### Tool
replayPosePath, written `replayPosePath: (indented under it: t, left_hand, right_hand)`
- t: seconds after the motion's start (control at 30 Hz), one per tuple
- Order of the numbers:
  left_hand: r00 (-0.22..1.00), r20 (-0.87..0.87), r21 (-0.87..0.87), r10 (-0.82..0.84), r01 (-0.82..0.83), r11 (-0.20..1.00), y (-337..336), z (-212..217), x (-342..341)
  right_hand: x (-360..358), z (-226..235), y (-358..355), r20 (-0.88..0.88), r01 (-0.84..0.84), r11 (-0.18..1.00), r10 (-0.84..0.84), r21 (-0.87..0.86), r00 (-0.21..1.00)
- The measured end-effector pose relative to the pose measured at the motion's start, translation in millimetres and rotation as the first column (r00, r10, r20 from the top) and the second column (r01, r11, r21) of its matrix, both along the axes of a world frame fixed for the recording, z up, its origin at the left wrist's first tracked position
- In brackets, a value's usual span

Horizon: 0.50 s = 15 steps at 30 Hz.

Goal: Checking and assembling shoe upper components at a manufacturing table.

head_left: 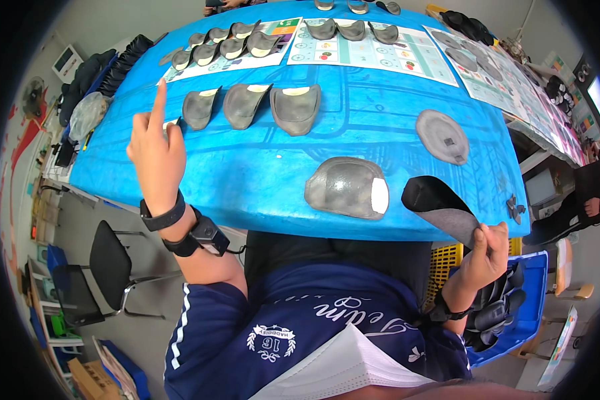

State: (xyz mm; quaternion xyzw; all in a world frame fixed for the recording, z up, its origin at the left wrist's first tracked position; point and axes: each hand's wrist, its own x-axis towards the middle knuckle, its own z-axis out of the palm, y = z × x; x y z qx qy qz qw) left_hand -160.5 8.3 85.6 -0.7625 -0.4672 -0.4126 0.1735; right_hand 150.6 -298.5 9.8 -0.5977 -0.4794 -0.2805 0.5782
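My right hand (pixel 485 257) pinches the near corner of a curved dark pad (pixel 440 203), black inside and grey outside, lifted at the table's front right. My left hand (pixel 157 157) is over the left of the table, index finger stretched out, the others curled. A small dark and cream edge shows beside its thumb; what it belongs to is hidden. Right of that hand stand three curved grey pads in a row (pixel 247 107), cream patches at their tops. A grey pad with a white patch (pixel 340 187) lies in front of me. Farther right lies a flat grey oval piece (pixel 441 137).
The table has a blue cover (pixel 373 80). Printed sheets (pixel 413 57) with several more pads lie along the far side. Small dark scraps (pixel 515 209) sit at the right edge. A blue crate (pixel 533 293) of dark pads stands below right; a black chair (pixel 110 260) is at left.
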Motion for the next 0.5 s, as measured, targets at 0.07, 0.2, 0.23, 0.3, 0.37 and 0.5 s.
replayPosePath:
  t: [0.07, 0.2, 0.23, 0.3, 0.37, 0.5]
  left_hand:
    - [0.999, -0.033, 0.013, 0.002, -0.002, 1.0, 1.7, 3.7, 4.3]
    - [0.999, -0.037, 0.012, -0.015, 0.015, 1.0, 2.7, 4.4, 4.5]
    - [1.0, -0.025, 0.01, -0.015, 0.015, 1.0, 2.2, 4.4, 4.7]
    - [1.0, -0.015, 0.006, -0.013, 0.013, 1.0, 1.3, 3.9, 4.6]
    - [1.0, -0.01, 0.005, -0.019, 0.019, 1.0, 0.7, 3.8, 4.4]
    - [1.0, -0.015, -0.002, -0.016, 0.016, 1.0, -0.1, 3.7, 3.3]
  right_hand:
    - [-0.7, 0.0, -0.4, -0.005, -0.005, 1.0, 0.005, 0.001, 1.0]
    - [-0.2, 0.3, -1.3, 0.001, 0.014, 1.0, -0.014, 0.001, 1.0]
    - [-0.2, 0.2, -1.3, 0.003, 0.022, 1.0, -0.022, 0.002, 1.0]
    - [-0.8, 0.1, -0.8, 0.002, 0.02, 1.0, -0.02, -0.002, 1.0]
    - [-0.9, -0.2, -0.3, 0.002, 0.017, 1.0, -0.017, -0.004, 1.0]
    - [-0.4, -1.1, 0.0, 0.0, 0.004, 1.0, -0.004, -0.007, 1.0]
